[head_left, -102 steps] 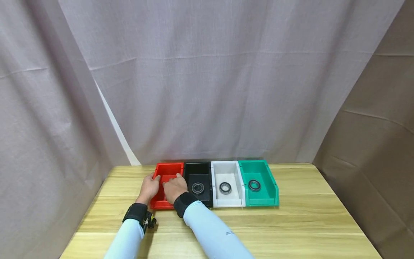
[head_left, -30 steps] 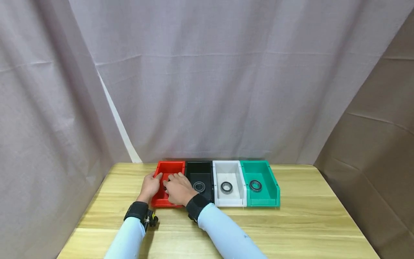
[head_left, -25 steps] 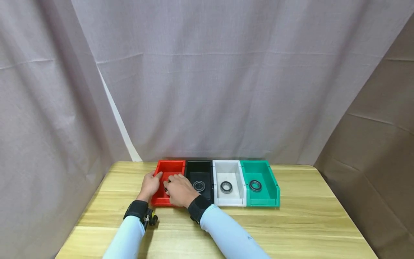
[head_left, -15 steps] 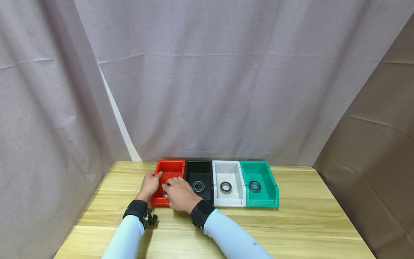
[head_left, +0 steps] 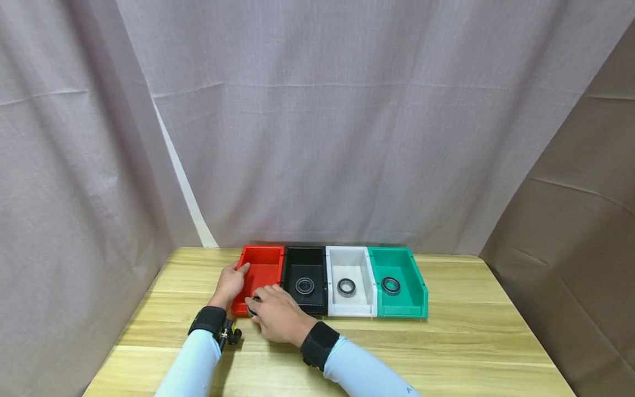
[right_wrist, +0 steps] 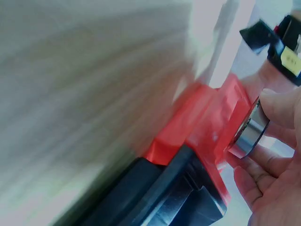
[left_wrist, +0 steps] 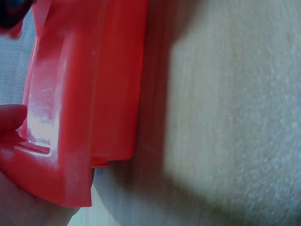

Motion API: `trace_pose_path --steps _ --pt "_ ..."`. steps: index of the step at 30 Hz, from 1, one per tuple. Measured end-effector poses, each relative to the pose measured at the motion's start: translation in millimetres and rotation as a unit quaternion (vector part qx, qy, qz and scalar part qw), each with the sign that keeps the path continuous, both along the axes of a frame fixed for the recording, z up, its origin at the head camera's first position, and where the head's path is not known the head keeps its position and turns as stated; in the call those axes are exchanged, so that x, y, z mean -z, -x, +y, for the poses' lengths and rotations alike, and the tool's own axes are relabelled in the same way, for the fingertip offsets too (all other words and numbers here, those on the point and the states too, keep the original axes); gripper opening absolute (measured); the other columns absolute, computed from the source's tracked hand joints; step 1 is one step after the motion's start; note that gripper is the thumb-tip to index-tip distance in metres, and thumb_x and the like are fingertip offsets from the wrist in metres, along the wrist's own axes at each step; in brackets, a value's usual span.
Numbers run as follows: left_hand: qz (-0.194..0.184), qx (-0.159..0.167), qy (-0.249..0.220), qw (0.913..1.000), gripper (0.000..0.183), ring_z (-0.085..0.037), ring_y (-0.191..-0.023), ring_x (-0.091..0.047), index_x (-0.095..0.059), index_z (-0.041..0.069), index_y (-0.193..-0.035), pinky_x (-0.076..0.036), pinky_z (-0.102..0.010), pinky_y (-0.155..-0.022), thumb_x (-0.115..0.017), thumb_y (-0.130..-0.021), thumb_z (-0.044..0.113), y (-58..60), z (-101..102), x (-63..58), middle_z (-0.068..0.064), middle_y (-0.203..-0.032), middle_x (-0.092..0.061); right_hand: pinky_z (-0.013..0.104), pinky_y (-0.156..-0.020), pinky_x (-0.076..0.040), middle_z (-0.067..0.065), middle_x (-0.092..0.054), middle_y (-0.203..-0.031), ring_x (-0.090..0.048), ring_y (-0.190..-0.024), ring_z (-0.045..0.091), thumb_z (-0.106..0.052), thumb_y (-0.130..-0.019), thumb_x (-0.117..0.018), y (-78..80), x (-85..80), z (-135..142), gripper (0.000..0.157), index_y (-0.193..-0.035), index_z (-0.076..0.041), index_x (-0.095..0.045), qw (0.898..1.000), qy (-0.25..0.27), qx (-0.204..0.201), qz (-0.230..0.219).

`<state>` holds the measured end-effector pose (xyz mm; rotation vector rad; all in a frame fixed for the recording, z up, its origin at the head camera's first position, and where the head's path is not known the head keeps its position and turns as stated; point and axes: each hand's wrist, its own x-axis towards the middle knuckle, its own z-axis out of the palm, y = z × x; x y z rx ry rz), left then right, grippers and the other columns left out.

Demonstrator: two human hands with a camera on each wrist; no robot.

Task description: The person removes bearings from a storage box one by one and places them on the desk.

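Note:
In the head view my left hand [head_left: 230, 285] grips the left wall of the red bin [head_left: 263, 272], thumb over its rim. Over the front lip of that bin, my right hand [head_left: 281, 316] pinches a ball bearing between thumb and fingers. The right wrist view shows this bearing [right_wrist: 252, 133] tilted on edge, its polished steel outer ring facing the camera. From above, the hand covers most of it. The left wrist view has the red bin's front [left_wrist: 77, 94] close up, with my left thumb [left_wrist: 11, 117] on it.
Beside the red bin stand a black bin [head_left: 305, 255], a white bin [head_left: 346, 254] and a green bin [head_left: 389, 256], side by side. Each has one bearing lying in it. A grey curtain [head_left: 317, 165] hangs behind the wooden table [head_left: 446, 353].
My right hand has drawn back from inside the red bin to its front lip, bringing the bearing along. The left hand keeps its hold on the bin wall.

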<state>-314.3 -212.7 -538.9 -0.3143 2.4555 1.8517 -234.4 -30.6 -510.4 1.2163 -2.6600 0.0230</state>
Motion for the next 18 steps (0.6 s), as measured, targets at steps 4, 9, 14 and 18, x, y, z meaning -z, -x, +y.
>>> trace_pose_path --steps 4,9,14,18 --pt "-0.007 0.002 -0.002 1.0000 0.044 -0.030 -0.102 -0.063 -0.061 0.001 -0.144 -0.052 -0.031 -0.080 -0.049 -0.113 0.029 -1.3 -0.2 -1.5 -0.023 -0.120 -0.066 0.033 -0.107 -0.050 -0.003 -0.068 -0.127 -0.060 -0.112 0.014 -0.034 -0.104 -0.065 -8.9 2.8 3.8 0.041 -0.144 -0.022 -0.068 1.000 -0.009 -0.015 -0.003" --pt "-0.004 0.005 0.013 0.9999 0.044 -0.032 -0.102 -0.061 -0.061 -0.001 -0.143 -0.050 -0.032 -0.078 -0.048 -0.113 0.028 -3.1 -1.9 -3.3 -0.025 -0.119 -0.065 0.033 -0.109 -0.049 -0.003 -0.067 -0.126 -0.059 -0.111 0.013 -0.033 -0.105 -0.064 -16.8 6.3 5.1 0.041 -0.144 -0.021 -0.067 0.999 -0.014 -0.027 -0.016" --pt "0.001 0.007 0.019 0.9998 0.042 -0.032 -0.099 -0.060 -0.063 -0.002 -0.139 -0.048 -0.032 -0.077 -0.047 -0.114 0.028 -3.1 -2.2 -4.3 -0.024 -0.113 -0.064 0.029 -0.103 -0.048 -0.005 -0.066 -0.123 -0.058 -0.108 0.012 -0.033 -0.104 -0.066 -21.6 9.0 7.1 0.043 -0.145 -0.021 -0.067 0.999 -0.020 -0.038 -0.012" --pt "-0.001 0.016 0.016 0.9997 0.043 -0.031 -0.097 -0.060 -0.062 -0.003 -0.138 -0.049 -0.033 -0.077 -0.046 -0.114 0.029 -1.9 -1.3 -3.3 -0.022 -0.110 -0.064 0.027 -0.099 -0.047 -0.006 -0.065 -0.120 -0.058 -0.109 0.010 -0.034 -0.103 -0.066 -25.2 12.8 9.3 0.041 -0.143 -0.021 -0.068 0.999 -0.019 -0.043 0.000"
